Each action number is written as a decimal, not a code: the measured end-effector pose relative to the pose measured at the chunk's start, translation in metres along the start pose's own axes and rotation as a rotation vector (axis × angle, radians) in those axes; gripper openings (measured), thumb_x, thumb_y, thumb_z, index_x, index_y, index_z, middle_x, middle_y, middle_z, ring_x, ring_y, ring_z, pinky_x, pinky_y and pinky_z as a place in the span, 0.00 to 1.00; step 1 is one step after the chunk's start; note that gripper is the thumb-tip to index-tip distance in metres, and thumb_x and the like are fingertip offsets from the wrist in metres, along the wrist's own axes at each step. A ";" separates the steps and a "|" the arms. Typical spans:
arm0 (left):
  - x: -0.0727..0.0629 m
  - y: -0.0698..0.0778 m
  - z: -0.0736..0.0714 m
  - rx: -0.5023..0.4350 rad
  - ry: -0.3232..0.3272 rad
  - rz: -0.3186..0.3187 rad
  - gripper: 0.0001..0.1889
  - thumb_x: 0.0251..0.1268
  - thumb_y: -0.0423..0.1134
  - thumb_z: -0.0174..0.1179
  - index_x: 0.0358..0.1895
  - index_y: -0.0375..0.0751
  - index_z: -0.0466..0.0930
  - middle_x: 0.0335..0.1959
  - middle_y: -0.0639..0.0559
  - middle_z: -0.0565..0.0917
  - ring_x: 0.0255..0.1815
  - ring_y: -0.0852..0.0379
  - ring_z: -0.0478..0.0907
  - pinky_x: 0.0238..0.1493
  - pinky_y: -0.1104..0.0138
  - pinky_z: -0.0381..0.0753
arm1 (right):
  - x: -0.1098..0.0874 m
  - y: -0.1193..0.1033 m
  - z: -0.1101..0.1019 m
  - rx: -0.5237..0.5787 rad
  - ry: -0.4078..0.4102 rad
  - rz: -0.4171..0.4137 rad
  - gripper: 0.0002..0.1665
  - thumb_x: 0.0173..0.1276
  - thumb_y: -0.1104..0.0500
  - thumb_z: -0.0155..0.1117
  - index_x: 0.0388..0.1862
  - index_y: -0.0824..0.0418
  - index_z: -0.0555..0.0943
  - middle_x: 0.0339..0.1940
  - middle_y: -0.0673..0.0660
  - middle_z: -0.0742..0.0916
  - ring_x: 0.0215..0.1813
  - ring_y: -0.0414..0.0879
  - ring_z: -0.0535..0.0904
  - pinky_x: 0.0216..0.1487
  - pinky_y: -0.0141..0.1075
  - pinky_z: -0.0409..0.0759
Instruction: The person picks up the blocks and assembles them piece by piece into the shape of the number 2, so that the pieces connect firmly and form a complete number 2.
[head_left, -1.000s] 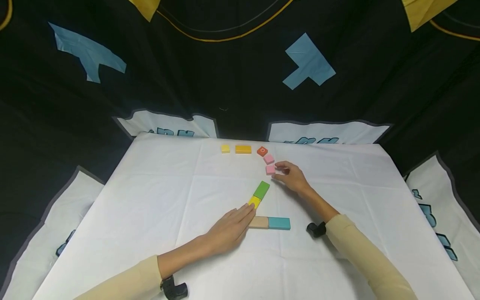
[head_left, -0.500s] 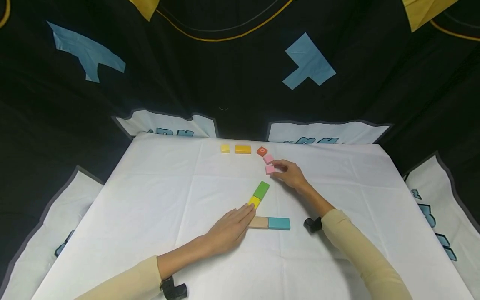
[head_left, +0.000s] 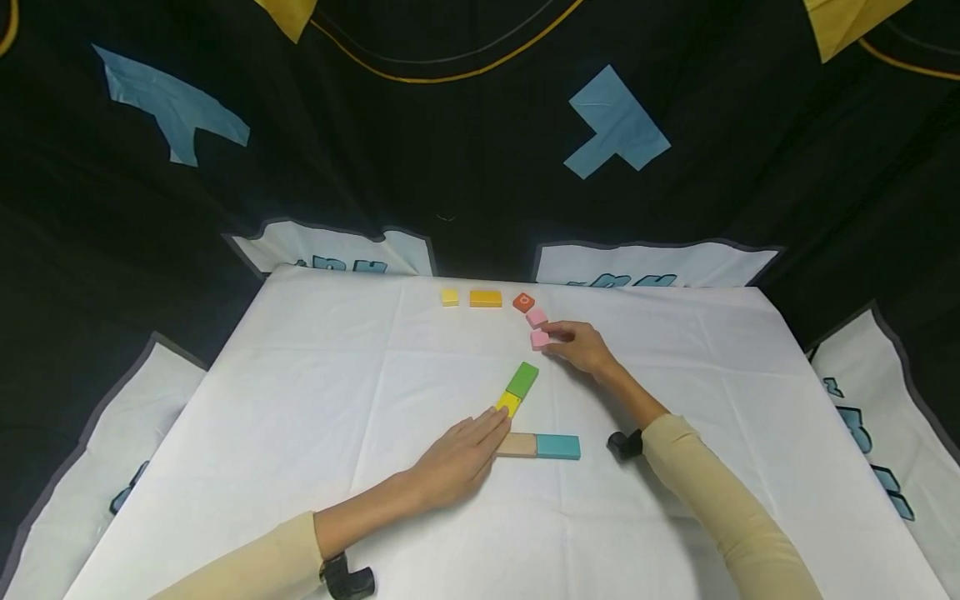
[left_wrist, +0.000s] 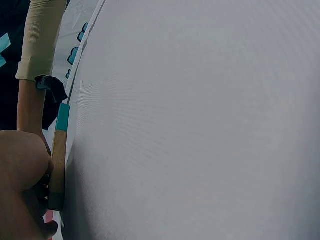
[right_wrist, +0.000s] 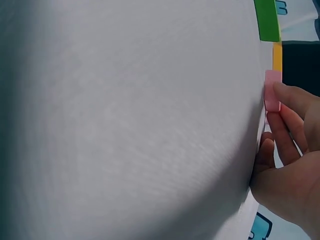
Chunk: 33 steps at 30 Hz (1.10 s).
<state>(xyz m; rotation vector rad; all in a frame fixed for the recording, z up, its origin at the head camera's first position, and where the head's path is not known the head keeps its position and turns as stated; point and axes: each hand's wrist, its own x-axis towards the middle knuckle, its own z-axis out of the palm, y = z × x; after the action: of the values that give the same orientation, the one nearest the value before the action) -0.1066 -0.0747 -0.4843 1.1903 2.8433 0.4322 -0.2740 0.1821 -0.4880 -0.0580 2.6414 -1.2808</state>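
Note:
My left hand (head_left: pixel 461 458) lies with straight fingers over the near blocks, its fingertips touching a yellow block (head_left: pixel 507 402). A green block (head_left: pixel 522 379) continues that slanted line. Beside the same hand, a wood-coloured block (head_left: pixel 517 445) meets a teal block (head_left: pixel 558 447) end to end; whatever lies beneath the palm is hidden. Farther back, my right hand (head_left: pixel 583 346) pinches the nearer pink block (head_left: pixel 538 340) between thumb and finger. In the right wrist view the thumb sits against this pink block (right_wrist: pixel 272 91). Another pink block (head_left: pixel 536 317) is just beyond it, followed by an orange-red block (head_left: pixel 523 302).
Along the far side of the white-covered table (head_left: pixel 300 400) are a small pale yellow block (head_left: pixel 450 297) and a longer amber block (head_left: pixel 486 298). A black curtain (head_left: pixel 450 183) hangs behind the table's far edge.
My right hand has moved slightly left and its thumb and finger have closed on the nearer pink block. The left hand stays in place.

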 end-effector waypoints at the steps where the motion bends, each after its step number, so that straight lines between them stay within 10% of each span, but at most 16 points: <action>1: 0.000 0.000 0.000 0.000 -0.002 0.000 0.26 0.79 0.38 0.48 0.74 0.32 0.62 0.77 0.40 0.60 0.77 0.45 0.56 0.71 0.52 0.63 | 0.000 0.000 0.000 0.003 -0.003 0.001 0.25 0.68 0.57 0.70 0.64 0.54 0.82 0.68 0.58 0.78 0.68 0.55 0.72 0.66 0.47 0.73; 33: 0.001 0.001 0.002 0.001 -0.008 -0.022 0.26 0.79 0.39 0.47 0.75 0.33 0.62 0.77 0.41 0.60 0.77 0.46 0.56 0.72 0.53 0.62 | -0.010 -0.006 0.001 -0.065 -0.083 -0.031 0.22 0.65 0.57 0.73 0.58 0.55 0.85 0.61 0.57 0.83 0.64 0.55 0.73 0.67 0.50 0.72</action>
<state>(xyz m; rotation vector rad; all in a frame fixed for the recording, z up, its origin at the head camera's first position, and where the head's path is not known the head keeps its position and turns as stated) -0.1061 -0.0726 -0.4858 1.1571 2.8473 0.4236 -0.2641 0.1787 -0.4826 -0.1589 2.6206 -1.1753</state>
